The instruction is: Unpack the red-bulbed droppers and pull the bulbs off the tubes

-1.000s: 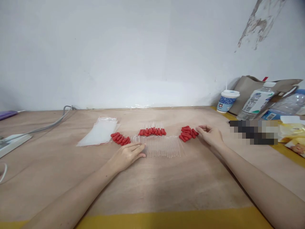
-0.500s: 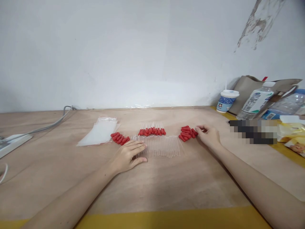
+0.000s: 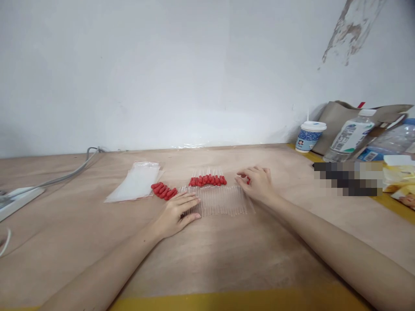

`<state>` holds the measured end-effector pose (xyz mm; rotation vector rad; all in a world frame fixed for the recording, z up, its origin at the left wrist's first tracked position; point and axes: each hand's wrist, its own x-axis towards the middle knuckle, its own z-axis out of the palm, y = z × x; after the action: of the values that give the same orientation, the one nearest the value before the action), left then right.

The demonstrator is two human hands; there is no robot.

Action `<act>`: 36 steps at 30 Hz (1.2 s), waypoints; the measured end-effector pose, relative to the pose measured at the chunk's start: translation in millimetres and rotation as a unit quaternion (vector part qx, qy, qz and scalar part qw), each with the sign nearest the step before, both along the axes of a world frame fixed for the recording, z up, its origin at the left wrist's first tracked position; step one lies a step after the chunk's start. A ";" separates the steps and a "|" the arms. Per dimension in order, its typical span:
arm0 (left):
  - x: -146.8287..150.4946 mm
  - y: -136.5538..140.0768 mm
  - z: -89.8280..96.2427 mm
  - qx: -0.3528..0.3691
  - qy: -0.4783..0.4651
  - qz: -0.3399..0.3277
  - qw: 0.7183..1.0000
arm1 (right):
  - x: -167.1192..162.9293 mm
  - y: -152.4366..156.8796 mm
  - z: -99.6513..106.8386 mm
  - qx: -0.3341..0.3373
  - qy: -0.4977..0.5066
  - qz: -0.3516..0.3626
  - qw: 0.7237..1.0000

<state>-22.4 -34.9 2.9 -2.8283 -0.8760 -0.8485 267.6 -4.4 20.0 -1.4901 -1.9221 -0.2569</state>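
Note:
Clear thin tubes (image 3: 223,201), apparently dropper pipettes, lie side by side in a row on the table. My left hand (image 3: 177,214) rests flat on the row's left end, thumb spread from the fingers. Beside its fingertips is a small pile of red rubber bulbs (image 3: 164,191). Behind the row, several tubes with red bulbs fitted (image 3: 207,179) lie together, bulbs toward me. At the right end, my right hand (image 3: 257,183) arches over the other pile of bulbs, thumb and fingers apart. Only a bit of red bulb (image 3: 248,180) shows under it; the rest is hidden.
Clear plastic bags (image 3: 134,181) lie at the left, near a power strip (image 3: 22,198) with a grey cable (image 3: 71,172). On the right stand a paper cup (image 3: 309,136), a bottle (image 3: 350,136) and a beige bag (image 3: 330,121). A white wall (image 3: 194,86) closes off the back.
My right hand has moved left from the outer edge of the right bulb pile and now covers it, close to the tubes' right end. My left hand stays in place.

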 end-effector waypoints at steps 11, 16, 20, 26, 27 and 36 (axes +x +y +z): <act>0.8 -1.3 -0.4 0.038 -0.050 0.011 0.998 | -60.4 26.2 6.2 -0.051 -0.067 0.082 0.993; 1.2 -1.3 0.7 0.022 -0.049 0.008 0.999 | -69.3 31.6 6.1 -0.066 -0.079 0.095 0.990; 2.9 -2.2 1.7 0.018 -0.050 0.008 0.999 | -70.6 29.8 5.3 -0.059 -0.046 0.078 0.994; 2.0 -2.2 0.9 0.037 -0.056 0.016 0.998 | -54.9 8.8 3.2 0.021 0.151 0.060 0.986; 1.9 -1.6 0.7 0.043 -0.058 0.021 0.997 | -48.5 2.8 2.0 0.034 0.183 0.075 0.980; 35.3 -0.6 8.0 0.225 -0.044 0.020 0.973 | -7.8 -47.2 -17.6 0.006 0.149 0.246 0.958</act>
<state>12.9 -35.5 10.8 -2.3899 -0.6455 -1.0230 259.8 -51.7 2.4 -0.9317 -1.9592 0.1726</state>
